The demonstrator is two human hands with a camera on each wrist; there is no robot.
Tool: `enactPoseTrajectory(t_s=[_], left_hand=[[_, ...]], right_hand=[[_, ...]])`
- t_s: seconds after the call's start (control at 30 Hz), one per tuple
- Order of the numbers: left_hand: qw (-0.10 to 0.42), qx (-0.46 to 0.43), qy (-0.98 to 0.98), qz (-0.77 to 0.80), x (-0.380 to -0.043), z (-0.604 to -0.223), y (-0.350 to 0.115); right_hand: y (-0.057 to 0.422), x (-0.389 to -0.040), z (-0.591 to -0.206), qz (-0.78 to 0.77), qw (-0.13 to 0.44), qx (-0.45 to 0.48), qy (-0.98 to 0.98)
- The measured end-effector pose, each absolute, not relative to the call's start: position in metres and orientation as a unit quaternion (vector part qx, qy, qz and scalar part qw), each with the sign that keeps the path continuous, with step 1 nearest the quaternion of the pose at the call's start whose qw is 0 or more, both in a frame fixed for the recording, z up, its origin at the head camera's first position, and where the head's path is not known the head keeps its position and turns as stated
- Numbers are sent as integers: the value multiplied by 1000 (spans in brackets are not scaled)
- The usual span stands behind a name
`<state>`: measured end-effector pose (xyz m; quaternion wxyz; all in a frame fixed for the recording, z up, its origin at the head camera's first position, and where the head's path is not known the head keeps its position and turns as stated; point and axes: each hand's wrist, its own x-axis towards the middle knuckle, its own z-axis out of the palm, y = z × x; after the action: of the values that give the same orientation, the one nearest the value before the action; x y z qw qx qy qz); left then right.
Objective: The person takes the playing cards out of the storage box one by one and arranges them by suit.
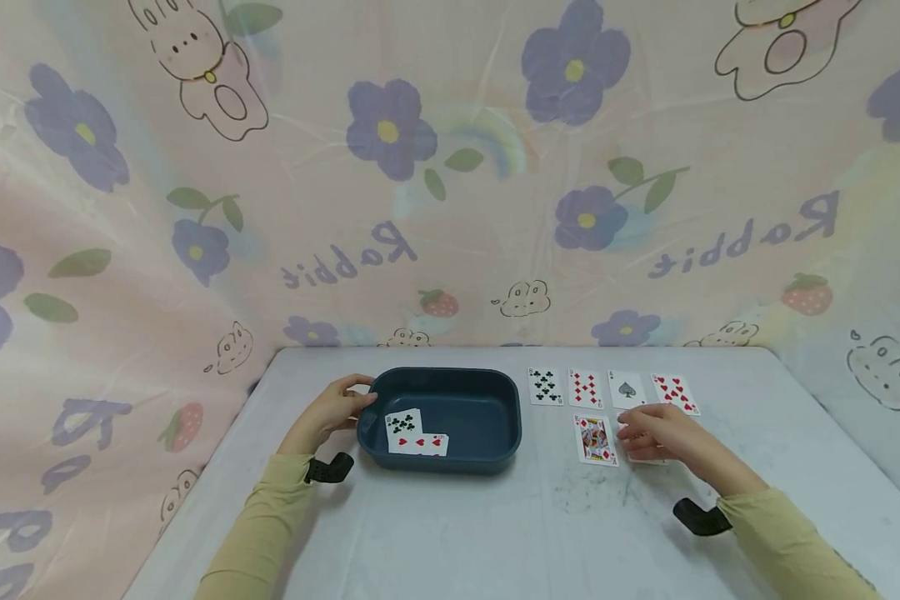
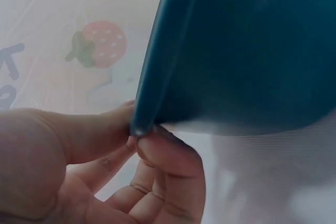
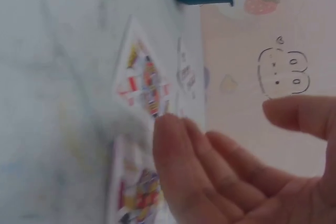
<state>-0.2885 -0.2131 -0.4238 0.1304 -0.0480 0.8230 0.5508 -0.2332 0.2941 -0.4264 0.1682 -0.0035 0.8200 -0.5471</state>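
Note:
My left hand [image 1: 335, 408] pinches the left rim of a dark blue tray [image 1: 480, 421] between thumb and fingers. Inside the tray, at its front left, a clubs card [image 1: 403, 422] and a hearts card [image 1: 420, 444] overlap. To the right of the tray, my right hand [image 1: 671, 435] is over the front row of playing cards, its fingers fairly straight and the thumb apart. A king of diamonds [image 1: 594, 440] lies just left of its fingertips. Another face card [image 3: 137, 192] is below the fingers, mostly covered by the hand in the head view.
Behind the right hand, a back row holds an eight of clubs [image 1: 546, 387], a diamonds card [image 1: 586, 388], an ace of spades [image 1: 627, 388] and a hearts card [image 1: 675, 392]. A pale marbled table [image 1: 495, 533] is enclosed by a printed curtain [image 1: 450, 225].

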Motion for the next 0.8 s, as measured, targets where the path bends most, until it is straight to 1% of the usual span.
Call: enactPoseTrajectory(t_s=[0.27, 0.47, 0.67, 0.8], left_hand=[[136, -34, 828, 544, -286, -421, -219], [137, -30, 831, 539, -286, -420, -221], [137, -30, 832, 537, -285, -420, -220], [139, -28, 832, 537, -284, -418, -218]], right_hand=[[269, -249, -399, -554, 176, -97, 808], [232, -271, -378, -556, 183, -146, 798], [188, -291, -363, -565, 206, -192, 776], [158, -302, -359, -580, 238, -208, 751]])
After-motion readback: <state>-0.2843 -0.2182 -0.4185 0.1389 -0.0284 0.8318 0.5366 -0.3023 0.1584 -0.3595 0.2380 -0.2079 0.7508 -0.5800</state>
